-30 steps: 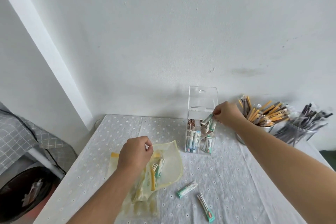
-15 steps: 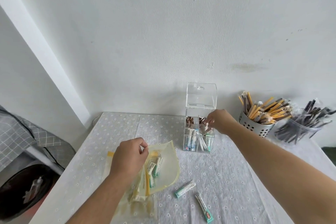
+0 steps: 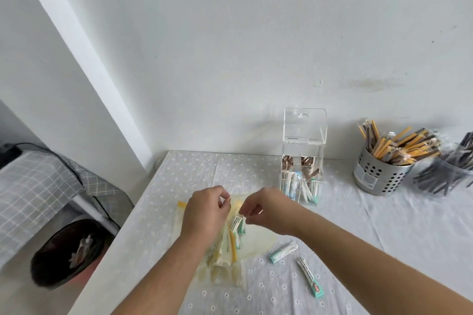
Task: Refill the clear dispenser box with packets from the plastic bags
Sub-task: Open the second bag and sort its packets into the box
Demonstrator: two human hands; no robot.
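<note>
The clear dispenser box stands near the wall with its lid raised; brown packets fill its back cells, teal-and-white ones the front. A yellowish plastic bag lies mid-table with several packets inside. My left hand pinches the bag's upper edge. My right hand is at the bag's mouth, thumb and finger closed on the top of a teal-and-white packet. Two loose teal packets lie on the cloth to the right of the bag.
A perforated metal cup of yellow and brown sticks and a clear holder of dark sticks stand at the back right. A dark bin sits on the floor left of the table. The wall is close behind the box.
My right hand left the dispenser box and came back left to the bag's mouth, where it now pinches a packet. My left hand kept its hold on the bag.
</note>
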